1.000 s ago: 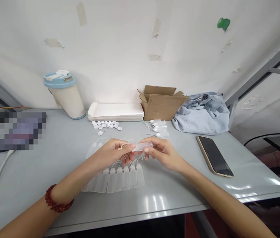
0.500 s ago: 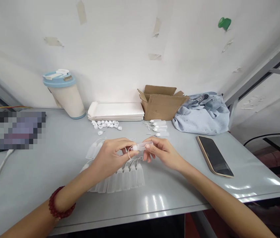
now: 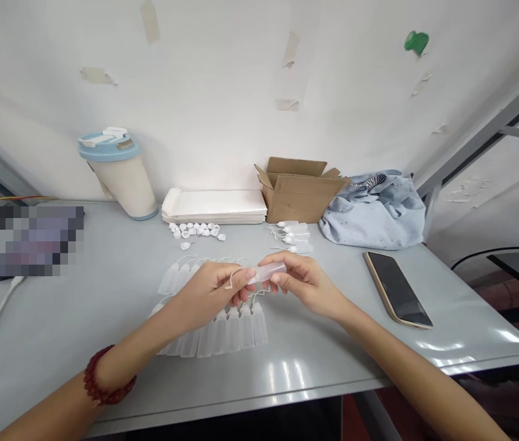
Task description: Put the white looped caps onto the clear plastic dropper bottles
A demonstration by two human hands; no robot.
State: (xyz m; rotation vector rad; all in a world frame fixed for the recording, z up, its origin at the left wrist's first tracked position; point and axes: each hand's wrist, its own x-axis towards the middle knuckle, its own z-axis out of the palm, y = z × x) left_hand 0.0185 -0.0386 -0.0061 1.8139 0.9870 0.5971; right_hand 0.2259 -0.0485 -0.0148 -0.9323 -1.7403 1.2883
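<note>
Between my hands is a small translucent squeeze bottle (image 3: 272, 270), held nearly level above the table. My right hand (image 3: 303, 278) grips its body at the base end. My left hand (image 3: 215, 288) pinches the neck end with thumb and fingers, and a thin white cord curls out beside the thumb. The cap area is mostly covered by my left fingers. Below my hands lie rows of similar bottles (image 3: 234, 331) with white corded caps, partly hidden by my left hand and forearm. Farther back are loose white needle-tip caps (image 3: 197, 230) and several capped bottles (image 3: 296, 236).
A stack of white padded envelopes (image 3: 215, 207) and an open cardboard box (image 3: 303, 199) stand along the wall. A tumbler (image 3: 124, 177) is at the left, near a blurred-out device (image 3: 38, 242) with a cable. To the right are a blue cloth bag (image 3: 374, 214) and a phone (image 3: 398, 289).
My left fingers have closed further over the bottle's neck, the thumb now lying across the cap end. The bottle has tilted slightly, and the left wrist has shifted a little leftward.
</note>
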